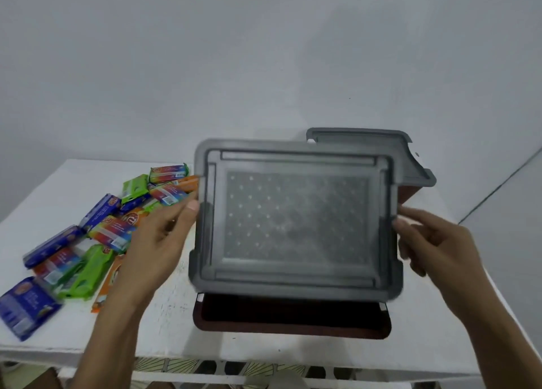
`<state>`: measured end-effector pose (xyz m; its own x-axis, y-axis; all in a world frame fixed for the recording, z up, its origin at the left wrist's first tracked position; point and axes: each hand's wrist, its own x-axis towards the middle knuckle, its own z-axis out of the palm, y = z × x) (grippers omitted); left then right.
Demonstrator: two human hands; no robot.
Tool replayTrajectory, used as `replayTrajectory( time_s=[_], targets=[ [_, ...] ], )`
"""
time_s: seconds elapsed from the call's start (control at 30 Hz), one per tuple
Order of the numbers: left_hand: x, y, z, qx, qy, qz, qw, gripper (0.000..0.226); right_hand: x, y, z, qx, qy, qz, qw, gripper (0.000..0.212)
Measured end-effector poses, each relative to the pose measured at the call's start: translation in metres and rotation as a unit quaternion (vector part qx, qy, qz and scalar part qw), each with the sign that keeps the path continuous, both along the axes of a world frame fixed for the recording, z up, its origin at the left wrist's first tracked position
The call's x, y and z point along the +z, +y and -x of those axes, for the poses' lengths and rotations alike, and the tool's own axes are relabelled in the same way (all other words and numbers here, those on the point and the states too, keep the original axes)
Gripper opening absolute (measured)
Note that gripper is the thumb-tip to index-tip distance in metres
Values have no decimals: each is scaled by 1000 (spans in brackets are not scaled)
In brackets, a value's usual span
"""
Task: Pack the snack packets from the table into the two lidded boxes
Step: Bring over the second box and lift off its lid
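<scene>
A grey lid (296,221) with a dotted middle panel is lifted and tilted above a dark brown box (293,321), whose open front part shows beneath it. My left hand (158,242) grips the lid's left edge and my right hand (431,242) grips its right edge. Behind it stands a second brown box (409,193), its grey lid (366,142) on top. Several snack packets (96,233) in blue, green, orange and rainbow wrappers lie heaped on the left of the white table (164,330).
The table stands against a plain grey wall (264,51). Its front edge runs just below the near box. A patterned floor or shelf (205,368) shows under the table front.
</scene>
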<state>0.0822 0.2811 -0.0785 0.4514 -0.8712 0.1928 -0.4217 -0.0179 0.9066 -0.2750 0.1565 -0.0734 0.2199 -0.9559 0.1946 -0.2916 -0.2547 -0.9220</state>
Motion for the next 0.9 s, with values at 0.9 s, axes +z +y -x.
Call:
replayTrajectory(
  time_s=[0.9],
  targets=[
    [-38, -165, -4, -131, -147, -52, 979, 34, -48, -100, -33, -75, 230, 143, 960, 48]
  ],
)
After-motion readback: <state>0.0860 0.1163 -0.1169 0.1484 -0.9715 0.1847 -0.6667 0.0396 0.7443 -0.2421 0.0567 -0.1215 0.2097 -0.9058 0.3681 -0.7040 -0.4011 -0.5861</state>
